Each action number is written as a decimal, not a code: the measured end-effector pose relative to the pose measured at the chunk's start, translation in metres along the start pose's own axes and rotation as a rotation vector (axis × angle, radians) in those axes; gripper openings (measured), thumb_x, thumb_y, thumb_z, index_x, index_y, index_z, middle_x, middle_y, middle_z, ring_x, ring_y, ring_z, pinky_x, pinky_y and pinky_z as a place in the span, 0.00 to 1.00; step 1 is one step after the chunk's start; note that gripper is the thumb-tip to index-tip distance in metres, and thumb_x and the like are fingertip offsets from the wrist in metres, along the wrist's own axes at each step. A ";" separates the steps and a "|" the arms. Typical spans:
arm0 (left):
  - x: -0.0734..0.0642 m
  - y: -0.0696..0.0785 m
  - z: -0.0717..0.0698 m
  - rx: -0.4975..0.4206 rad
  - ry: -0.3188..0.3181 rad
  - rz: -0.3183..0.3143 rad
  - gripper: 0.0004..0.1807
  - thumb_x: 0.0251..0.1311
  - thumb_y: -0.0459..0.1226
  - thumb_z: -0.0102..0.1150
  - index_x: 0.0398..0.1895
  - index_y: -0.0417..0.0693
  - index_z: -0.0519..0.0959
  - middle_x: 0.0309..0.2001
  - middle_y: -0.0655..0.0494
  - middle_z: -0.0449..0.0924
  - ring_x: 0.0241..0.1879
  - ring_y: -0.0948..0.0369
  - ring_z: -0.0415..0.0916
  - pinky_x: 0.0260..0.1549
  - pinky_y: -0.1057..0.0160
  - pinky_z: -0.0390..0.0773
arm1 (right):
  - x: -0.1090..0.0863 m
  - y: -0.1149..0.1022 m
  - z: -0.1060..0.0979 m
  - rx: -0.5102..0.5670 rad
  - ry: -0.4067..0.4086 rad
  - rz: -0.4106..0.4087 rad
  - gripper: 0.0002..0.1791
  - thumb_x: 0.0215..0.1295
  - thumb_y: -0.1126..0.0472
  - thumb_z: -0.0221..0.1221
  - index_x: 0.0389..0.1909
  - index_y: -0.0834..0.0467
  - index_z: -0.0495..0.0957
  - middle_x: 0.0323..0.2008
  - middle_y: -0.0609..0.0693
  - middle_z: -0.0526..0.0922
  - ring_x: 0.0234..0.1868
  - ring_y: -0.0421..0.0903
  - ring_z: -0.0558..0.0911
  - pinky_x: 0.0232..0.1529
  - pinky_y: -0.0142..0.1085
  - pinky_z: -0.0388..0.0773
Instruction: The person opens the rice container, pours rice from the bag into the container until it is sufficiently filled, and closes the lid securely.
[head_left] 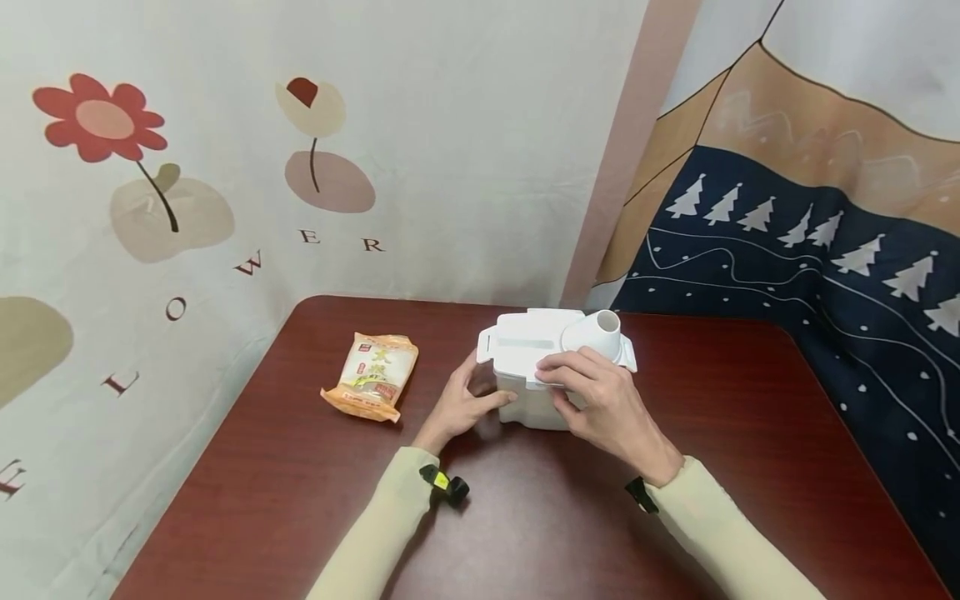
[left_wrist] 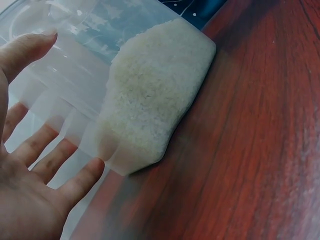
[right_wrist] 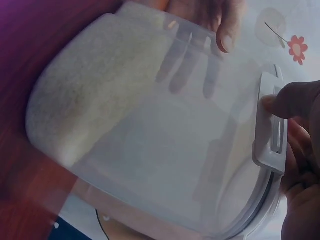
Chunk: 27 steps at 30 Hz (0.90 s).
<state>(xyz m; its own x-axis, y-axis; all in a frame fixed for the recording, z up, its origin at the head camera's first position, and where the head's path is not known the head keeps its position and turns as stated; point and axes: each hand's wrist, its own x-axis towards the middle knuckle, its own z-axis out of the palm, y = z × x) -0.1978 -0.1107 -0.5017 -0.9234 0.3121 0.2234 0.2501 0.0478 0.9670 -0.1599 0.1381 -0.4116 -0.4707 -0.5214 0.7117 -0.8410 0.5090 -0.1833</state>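
Observation:
A translucent rice container (head_left: 534,408) with a white lid (head_left: 517,327) stands upright on the table. White rice (left_wrist: 150,90) fills its lower part, its surface slanting in the wrist views. My left hand (head_left: 462,406) holds the container's left side, thumb at the front and fingers spread along the side wall. They show through the clear plastic in the right wrist view. My right hand (head_left: 600,398) grips the front clip (right_wrist: 270,125) of the lid, thumb on the clip's face and fingers over the lid. A white cup-like piece (head_left: 596,332) lies tilted on the lid's right part.
A sealed orange-and-white food packet (head_left: 377,375) lies on the dark red table (head_left: 315,517), left of the container. Behind the table hang a pale curtain (head_left: 465,150) with flowers and a navy-and-tan one (head_left: 750,250) with trees.

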 end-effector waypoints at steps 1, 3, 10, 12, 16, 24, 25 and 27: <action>0.000 0.000 0.000 0.000 0.001 -0.002 0.48 0.57 0.32 0.74 0.78 0.67 0.62 0.73 0.54 0.70 0.71 0.52 0.70 0.66 0.44 0.74 | 0.000 0.000 0.000 -0.002 -0.003 0.000 0.17 0.54 0.70 0.71 0.46 0.55 0.87 0.49 0.46 0.87 0.45 0.43 0.81 0.42 0.33 0.81; 0.000 -0.001 0.000 -0.002 -0.001 -0.006 0.49 0.57 0.31 0.74 0.78 0.69 0.60 0.75 0.57 0.67 0.72 0.53 0.68 0.66 0.45 0.75 | 0.000 -0.001 0.000 -0.005 -0.004 -0.002 0.17 0.55 0.70 0.70 0.46 0.55 0.87 0.49 0.47 0.87 0.45 0.43 0.81 0.42 0.33 0.81; 0.000 -0.002 0.002 -0.002 -0.021 -0.021 0.50 0.59 0.32 0.73 0.79 0.75 0.58 0.77 0.62 0.62 0.74 0.54 0.64 0.67 0.44 0.74 | -0.003 -0.004 -0.003 -0.021 -0.034 0.047 0.15 0.57 0.69 0.70 0.46 0.54 0.87 0.50 0.45 0.87 0.46 0.42 0.81 0.42 0.34 0.81; 0.000 -0.002 0.003 0.003 -0.026 -0.019 0.50 0.59 0.33 0.73 0.79 0.74 0.57 0.77 0.61 0.63 0.74 0.53 0.65 0.67 0.44 0.74 | -0.004 -0.005 -0.005 -0.022 -0.035 0.060 0.15 0.57 0.68 0.70 0.45 0.53 0.87 0.49 0.45 0.87 0.46 0.42 0.81 0.42 0.34 0.81; 0.001 0.000 0.006 0.020 -0.033 -0.007 0.50 0.59 0.34 0.73 0.79 0.70 0.57 0.76 0.56 0.65 0.72 0.52 0.68 0.65 0.44 0.75 | -0.004 -0.006 -0.008 -0.007 -0.016 0.050 0.15 0.55 0.69 0.71 0.44 0.54 0.88 0.47 0.45 0.87 0.45 0.42 0.82 0.40 0.34 0.80; 0.001 0.002 0.002 0.005 -0.029 -0.037 0.52 0.59 0.33 0.74 0.80 0.73 0.55 0.77 0.58 0.62 0.74 0.52 0.64 0.68 0.45 0.72 | 0.000 -0.003 -0.017 0.086 -0.084 0.065 0.14 0.58 0.70 0.69 0.44 0.53 0.88 0.50 0.44 0.87 0.49 0.42 0.82 0.45 0.30 0.78; 0.001 0.001 0.001 0.002 -0.030 -0.039 0.52 0.59 0.33 0.73 0.80 0.73 0.55 0.77 0.58 0.62 0.74 0.52 0.64 0.68 0.45 0.72 | 0.001 -0.003 -0.018 0.094 -0.096 0.068 0.14 0.58 0.70 0.68 0.44 0.53 0.88 0.50 0.44 0.87 0.50 0.42 0.82 0.47 0.30 0.77; 0.001 0.000 -0.001 -0.001 -0.036 -0.041 0.52 0.59 0.32 0.73 0.80 0.73 0.54 0.78 0.59 0.61 0.75 0.51 0.63 0.69 0.45 0.71 | 0.002 -0.004 -0.020 0.102 -0.107 0.062 0.15 0.58 0.70 0.68 0.45 0.52 0.88 0.51 0.44 0.87 0.51 0.42 0.82 0.48 0.31 0.77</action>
<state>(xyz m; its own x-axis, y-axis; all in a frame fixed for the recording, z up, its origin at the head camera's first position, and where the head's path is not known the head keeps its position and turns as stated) -0.1993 -0.1108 -0.5013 -0.9218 0.3436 0.1792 0.2120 0.0601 0.9754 -0.1517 0.1486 -0.3961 -0.5439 -0.5637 0.6216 -0.8295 0.4733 -0.2966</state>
